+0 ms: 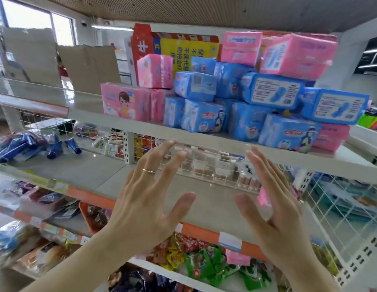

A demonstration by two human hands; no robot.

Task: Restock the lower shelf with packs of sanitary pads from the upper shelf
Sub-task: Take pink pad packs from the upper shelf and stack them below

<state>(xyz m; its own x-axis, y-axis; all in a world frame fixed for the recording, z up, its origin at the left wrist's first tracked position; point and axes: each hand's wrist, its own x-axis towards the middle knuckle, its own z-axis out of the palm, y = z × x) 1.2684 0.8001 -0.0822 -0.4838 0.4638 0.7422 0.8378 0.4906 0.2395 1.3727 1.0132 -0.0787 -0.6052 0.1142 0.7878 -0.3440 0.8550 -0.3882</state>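
Several pink packs (124, 102) and blue packs (202, 119) of sanitary pads are piled on the upper shelf (141, 125). Below it, the lower shelf (111, 175) is mostly bare, with one pink pack (264, 197) partly hidden behind my right hand. My left hand (147, 199), with a ring on one finger, and my right hand (274, 205) are both raised with straight, spread fingers. They hold nothing. Their fingertips reach just under the upper shelf's front edge, below the blue packs.
A red and yellow carton (179, 47) stands behind the packs. Blue tubes (57, 146) lie at the lower shelf's left. A wire mesh (204, 165) backs that shelf. Snack packets (204, 264) fill the shelf beneath. A wire side panel (341, 207) closes the right.
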